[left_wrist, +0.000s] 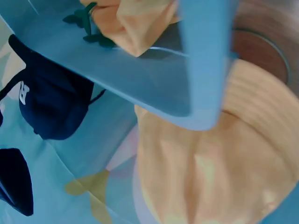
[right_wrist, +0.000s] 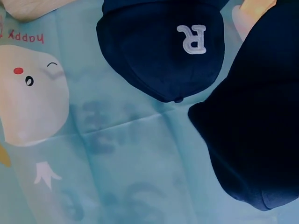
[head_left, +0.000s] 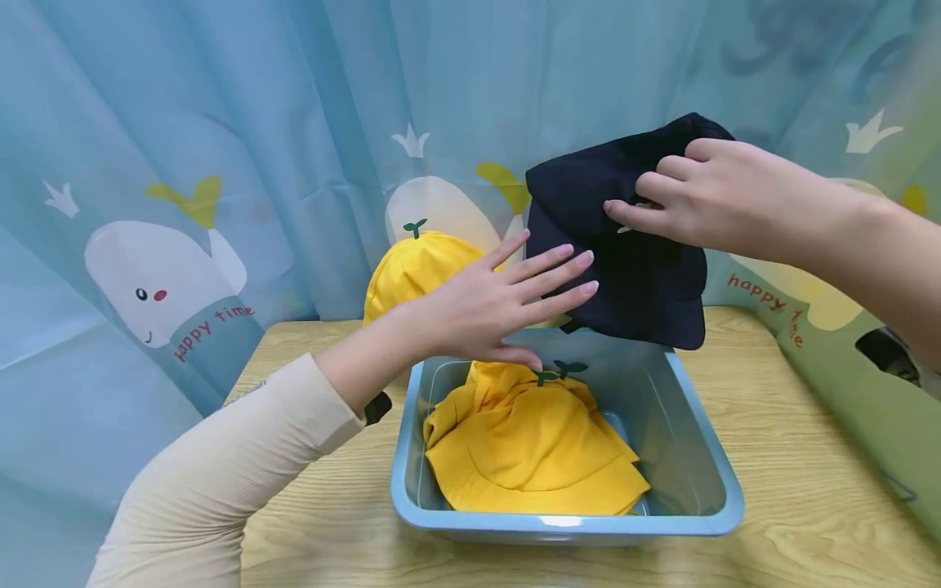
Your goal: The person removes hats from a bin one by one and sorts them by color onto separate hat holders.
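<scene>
A: What is taking up the most room?

B: A blue curtain (head_left: 309, 122) is hanging across the whole back, printed with white whales and the words "happy time". In front of it a wooden table (head_left: 794, 490) is carrying everything else.

A: And on the table?

B: A blue bin (head_left: 706, 465) is sitting in the middle, near the front edge. A yellow hat (head_left: 525, 445) is lying crumpled inside it, toward the left side, with a small green sprout on its crown. A second yellow hat (head_left: 412, 269) is standing behind the bin, against the curtain.

A: What is being handled?

B: A navy cap (head_left: 632, 269) is hanging in the air above the bin's far right corner, clear of the rim. The right wrist view is showing a white letter R stitched on its front (right_wrist: 191, 39), and the left wrist view is catching it too (left_wrist: 51, 102), up against the curtain.

A: What is the right hand doing?

B: The right hand (head_left: 706, 196) is gripping the cap from above, its fingers curling over the upper fabric and pinching it.

A: And the left?

B: The left hand (head_left: 492, 306) is reaching in with a cream sleeve pushed up the forearm. Its fingers are lying straight and spread, the tips touching the cap's lower left edge, holding nothing. The thumb is pointing down over the bin's back rim.
</scene>
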`<state>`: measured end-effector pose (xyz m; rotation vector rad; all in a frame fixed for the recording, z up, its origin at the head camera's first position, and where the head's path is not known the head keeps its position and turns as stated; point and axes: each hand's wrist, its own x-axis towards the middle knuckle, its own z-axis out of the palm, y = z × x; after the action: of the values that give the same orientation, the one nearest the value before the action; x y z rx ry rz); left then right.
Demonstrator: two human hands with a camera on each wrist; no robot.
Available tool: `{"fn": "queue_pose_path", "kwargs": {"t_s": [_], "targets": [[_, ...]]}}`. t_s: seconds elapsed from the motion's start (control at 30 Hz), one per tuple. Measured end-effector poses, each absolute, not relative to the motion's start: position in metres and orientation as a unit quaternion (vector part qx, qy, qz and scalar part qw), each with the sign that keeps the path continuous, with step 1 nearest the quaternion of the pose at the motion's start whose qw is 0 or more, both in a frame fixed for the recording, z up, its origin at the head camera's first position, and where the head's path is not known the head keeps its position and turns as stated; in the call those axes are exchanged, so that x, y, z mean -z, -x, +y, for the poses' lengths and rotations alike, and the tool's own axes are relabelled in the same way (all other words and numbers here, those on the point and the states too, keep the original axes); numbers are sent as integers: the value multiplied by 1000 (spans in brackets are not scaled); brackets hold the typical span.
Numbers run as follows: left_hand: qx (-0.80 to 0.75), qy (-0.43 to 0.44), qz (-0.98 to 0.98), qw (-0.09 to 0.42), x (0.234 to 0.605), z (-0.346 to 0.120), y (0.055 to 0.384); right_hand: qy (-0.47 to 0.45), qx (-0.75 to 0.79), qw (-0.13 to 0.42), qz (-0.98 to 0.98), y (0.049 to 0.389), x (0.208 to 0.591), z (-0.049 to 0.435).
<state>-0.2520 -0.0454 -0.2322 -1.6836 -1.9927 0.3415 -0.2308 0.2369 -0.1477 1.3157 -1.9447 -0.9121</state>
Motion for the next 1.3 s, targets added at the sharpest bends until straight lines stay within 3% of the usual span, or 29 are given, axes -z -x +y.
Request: {"fn": "queue_pose_path", "kwargs": {"t_s": [0.33,0.5,0.63,0.77,0.87,0.97,1.07,1.2,1.3], "targets": [[-190,561,-687,420,244,-1,271,-469,311,283,-777,239,142,232],[-166,508,-681,501,247,18,276,-468,291,309,-775,243,142,231],[-132,474,-688,533,248,22,283,-451,229,350,-788,250,141,232],[-67,467,-715,516,242,20,289,-425,151,419,-788,259,142,244],[-2,464,-752,469,234,16,290,-400,118,468,-779,266,146,258],[75,454,-782,421,226,11,290,-361,77,481,-795,273,154,270],[151,449,-794,382,220,6,290,-282,-4,420,-863,274,161,276],[219,460,-787,349,213,4,291,-155,-135,292,-934,280,166,276],[237,478,-775,339,211,5,291,-115,-202,243,-942,290,171,278]]}}
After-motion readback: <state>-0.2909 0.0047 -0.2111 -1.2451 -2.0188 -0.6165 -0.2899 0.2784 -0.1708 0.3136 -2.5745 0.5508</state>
